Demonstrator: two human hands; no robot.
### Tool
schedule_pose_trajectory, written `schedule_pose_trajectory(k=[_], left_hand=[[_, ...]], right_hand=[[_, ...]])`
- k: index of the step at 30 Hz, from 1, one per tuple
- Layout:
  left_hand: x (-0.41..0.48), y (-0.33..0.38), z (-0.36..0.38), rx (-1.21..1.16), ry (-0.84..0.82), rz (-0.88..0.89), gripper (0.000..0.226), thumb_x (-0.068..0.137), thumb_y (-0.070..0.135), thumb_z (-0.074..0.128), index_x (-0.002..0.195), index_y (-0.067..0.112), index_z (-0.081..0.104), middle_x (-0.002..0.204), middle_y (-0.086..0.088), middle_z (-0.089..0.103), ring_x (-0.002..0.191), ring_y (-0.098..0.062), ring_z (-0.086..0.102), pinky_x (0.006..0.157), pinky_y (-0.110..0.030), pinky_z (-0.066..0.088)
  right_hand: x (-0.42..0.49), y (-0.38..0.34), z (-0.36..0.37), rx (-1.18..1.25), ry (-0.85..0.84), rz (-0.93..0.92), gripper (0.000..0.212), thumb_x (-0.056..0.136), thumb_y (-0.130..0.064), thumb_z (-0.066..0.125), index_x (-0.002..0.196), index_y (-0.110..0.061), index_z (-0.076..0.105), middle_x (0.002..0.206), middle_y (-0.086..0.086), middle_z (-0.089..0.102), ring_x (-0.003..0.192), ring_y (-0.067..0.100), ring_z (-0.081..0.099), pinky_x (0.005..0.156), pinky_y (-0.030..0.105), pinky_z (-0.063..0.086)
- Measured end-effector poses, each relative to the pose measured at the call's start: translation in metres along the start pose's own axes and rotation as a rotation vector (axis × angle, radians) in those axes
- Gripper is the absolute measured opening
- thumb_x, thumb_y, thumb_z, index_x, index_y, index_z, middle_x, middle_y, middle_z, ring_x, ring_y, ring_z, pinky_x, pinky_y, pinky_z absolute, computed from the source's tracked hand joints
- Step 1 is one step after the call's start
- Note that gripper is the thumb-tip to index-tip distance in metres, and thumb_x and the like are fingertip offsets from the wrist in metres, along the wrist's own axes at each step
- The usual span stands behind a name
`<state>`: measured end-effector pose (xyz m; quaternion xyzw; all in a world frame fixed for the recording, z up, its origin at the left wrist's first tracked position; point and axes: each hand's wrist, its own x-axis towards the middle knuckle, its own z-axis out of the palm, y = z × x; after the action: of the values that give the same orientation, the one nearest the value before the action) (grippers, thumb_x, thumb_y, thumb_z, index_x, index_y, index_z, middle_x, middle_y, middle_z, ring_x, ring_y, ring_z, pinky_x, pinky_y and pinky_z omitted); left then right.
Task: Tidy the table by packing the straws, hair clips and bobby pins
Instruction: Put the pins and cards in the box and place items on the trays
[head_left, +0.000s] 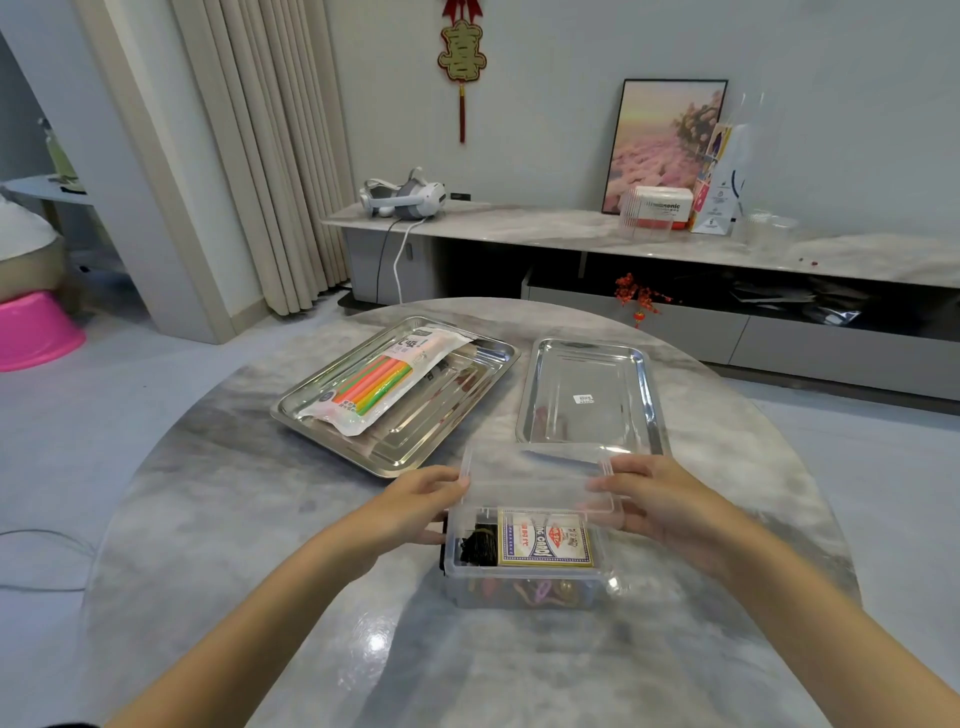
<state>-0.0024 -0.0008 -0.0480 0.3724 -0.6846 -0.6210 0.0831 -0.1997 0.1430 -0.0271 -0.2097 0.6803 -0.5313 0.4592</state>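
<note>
A clear plastic box stands on the round marble table in front of me. Inside lie a card pack, dark bobby pins and, lower down, coloured hair clips. Its transparent lid is raised over the box. My left hand pinches the lid's left edge and my right hand grips its right edge. A packet of coloured straws lies in the left steel tray.
A second steel tray with a small sticker sits right of the first, just behind the box. Beyond the table runs a low cabinet with a headset, a framed picture and boxes. A pink tub stands on the floor at left.
</note>
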Motion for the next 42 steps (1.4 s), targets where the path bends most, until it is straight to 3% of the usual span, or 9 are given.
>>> schedule_pose_trajectory(k=[4, 9, 13, 21, 25, 30, 36, 42], left_hand=[[0.002, -0.003, 0.0, -0.037, 0.053, -0.004, 0.027, 0.092, 0.02, 0.059, 0.118, 0.014, 0.058, 0.109, -0.001, 0.068, 0.097, -0.013, 0.066, 0.075, -0.025, 0.058], [0.003, -0.003, 0.001, 0.005, 0.07, -0.001, 0.032, 0.087, 0.015, 0.065, 0.118, 0.016, 0.057, 0.109, -0.001, 0.065, 0.095, -0.012, 0.064, 0.077, -0.025, 0.056], [0.004, -0.005, 0.001, 0.019, 0.087, -0.001, 0.033, 0.086, 0.016, 0.066, 0.119, 0.016, 0.057, 0.112, -0.004, 0.064, 0.097, -0.014, 0.064, 0.078, -0.026, 0.056], [0.002, -0.005, 0.004, 0.014, 0.114, -0.042, 0.038, 0.088, 0.017, 0.064, 0.123, 0.013, 0.05, 0.111, -0.003, 0.062, 0.089, -0.008, 0.063, 0.058, -0.016, 0.053], [0.0, -0.005, 0.003, 0.048, 0.082, -0.043, 0.045, 0.089, 0.013, 0.062, 0.13, 0.018, 0.046, 0.111, 0.0, 0.06, 0.09, -0.01, 0.063, 0.064, -0.02, 0.055], [-0.002, -0.004, -0.002, 0.132, 0.044, -0.063, 0.05, 0.085, 0.021, 0.067, 0.13, 0.026, 0.045, 0.118, 0.004, 0.057, 0.108, -0.016, 0.058, 0.091, -0.038, 0.052], [-0.003, -0.005, -0.006, 0.011, 0.003, -0.11, 0.049, 0.081, 0.012, 0.071, 0.123, 0.022, 0.048, 0.113, 0.001, 0.061, 0.103, -0.018, 0.063, 0.081, -0.038, 0.057], [-0.005, -0.006, -0.004, -0.049, -0.017, -0.169, 0.046, 0.085, 0.009, 0.067, 0.123, 0.025, 0.047, 0.109, -0.012, 0.065, 0.094, -0.027, 0.068, 0.074, -0.041, 0.059]], right_hand=[[0.0, 0.002, -0.002, -0.249, 0.048, -0.031, 0.019, 0.09, -0.001, 0.058, 0.109, 0.0, 0.059, 0.081, 0.011, 0.056, 0.058, 0.017, 0.062, 0.054, 0.028, 0.059], [0.003, 0.006, -0.003, -0.565, 0.15, -0.126, 0.015, 0.088, -0.016, 0.064, 0.1, -0.015, 0.054, 0.071, 0.002, 0.057, 0.047, 0.013, 0.06, 0.05, 0.029, 0.058], [0.005, 0.006, -0.009, -0.754, 0.109, -0.104, 0.02, 0.087, -0.026, 0.065, 0.097, -0.013, 0.054, 0.063, 0.008, 0.066, 0.049, 0.016, 0.063, 0.055, 0.028, 0.058], [0.006, 0.008, -0.007, -0.787, 0.009, -0.098, 0.022, 0.09, -0.025, 0.062, 0.103, -0.008, 0.058, 0.07, 0.002, 0.065, 0.065, 0.017, 0.064, 0.067, 0.031, 0.056], [0.005, 0.005, -0.008, -0.791, -0.022, -0.09, 0.027, 0.09, -0.025, 0.063, 0.109, -0.007, 0.057, 0.075, 0.001, 0.065, 0.067, 0.015, 0.064, 0.065, 0.027, 0.054], [0.005, 0.003, -0.01, -0.73, -0.072, -0.059, 0.04, 0.088, -0.02, 0.065, 0.124, -0.006, 0.053, 0.086, 0.005, 0.066, 0.069, 0.013, 0.065, 0.071, 0.028, 0.057], [0.0, 0.005, -0.007, -0.584, -0.176, -0.02, 0.056, 0.094, -0.006, 0.055, 0.144, -0.022, 0.035, 0.088, 0.001, 0.055, 0.07, 0.015, 0.064, 0.061, 0.029, 0.06], [0.002, 0.004, -0.009, -0.585, -0.2, -0.002, 0.054, 0.094, -0.006, 0.054, 0.141, -0.028, 0.039, 0.089, 0.009, 0.053, 0.072, 0.017, 0.062, 0.061, 0.032, 0.061]])
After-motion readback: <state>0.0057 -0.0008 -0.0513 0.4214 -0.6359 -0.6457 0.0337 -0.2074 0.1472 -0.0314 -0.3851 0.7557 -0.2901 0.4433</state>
